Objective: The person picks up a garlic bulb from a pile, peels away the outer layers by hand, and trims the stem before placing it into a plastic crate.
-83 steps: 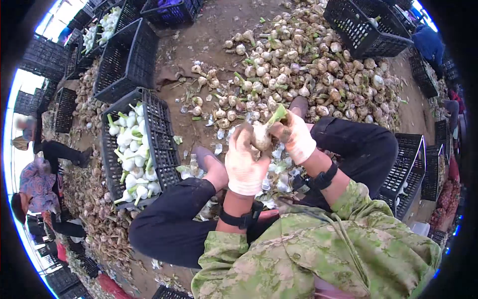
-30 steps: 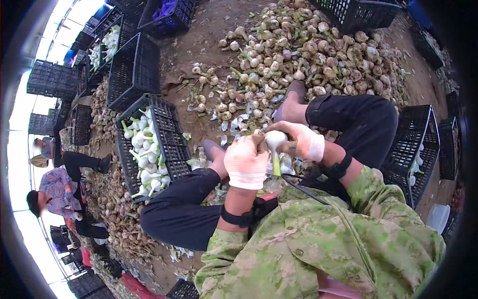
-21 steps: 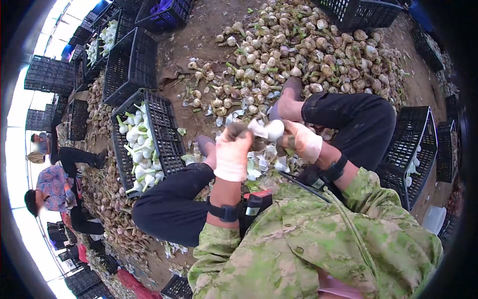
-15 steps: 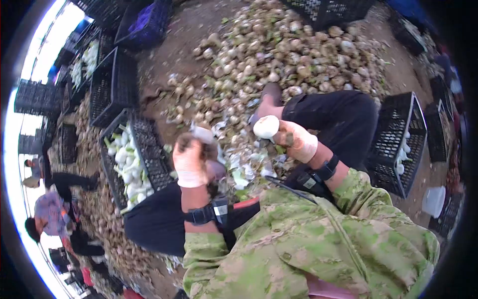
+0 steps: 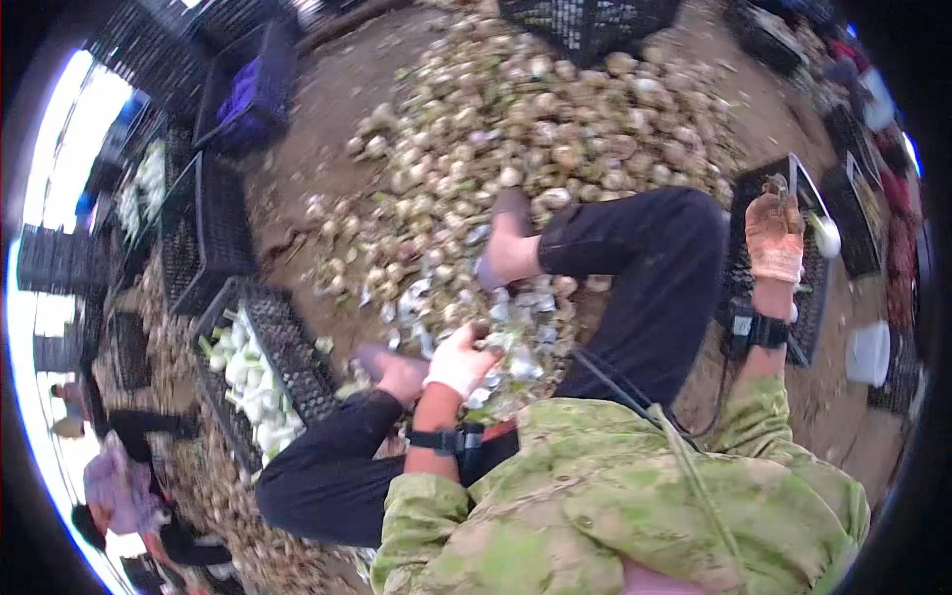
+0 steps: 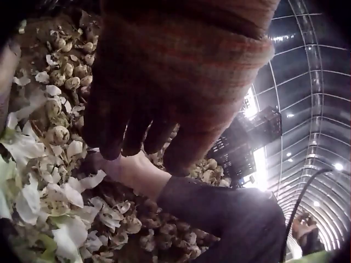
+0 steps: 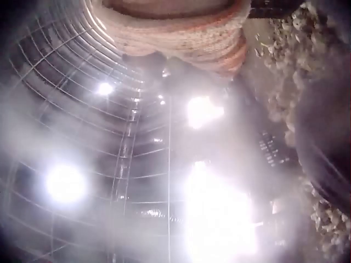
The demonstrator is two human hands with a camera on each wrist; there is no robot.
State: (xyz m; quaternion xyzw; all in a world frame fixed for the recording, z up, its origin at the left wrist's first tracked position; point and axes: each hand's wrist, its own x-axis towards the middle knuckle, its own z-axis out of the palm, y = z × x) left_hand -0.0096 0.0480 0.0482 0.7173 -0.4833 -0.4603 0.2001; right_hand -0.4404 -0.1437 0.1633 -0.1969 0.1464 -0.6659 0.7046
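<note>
My gloved right hand reaches out over the black plastic crate on the right, its fingers fairly straight. Beside it, toward the crate's outer rim, is a white peeled garlic bulb with a bit of green stem, outside the fingers' grasp. In the right wrist view, only the striped glove cuff shows under strong glare; the fingers are hidden. My gloved left hand hovers near the left foot, above loose garlic skins. Its fingers hang relaxed and hold nothing in the left wrist view.
Unpeeled garlic bulbs lie heaped ahead of my feet. A crate of cleaned white garlic stands on the left, more crates behind it. A white tub is at the far right. Other people work at the left.
The hands have parted after peeling skin off the bulb together. My right hand has swung right to the crate, the bulb now beside it; the left has dropped its skins. The head view has shifted.
</note>
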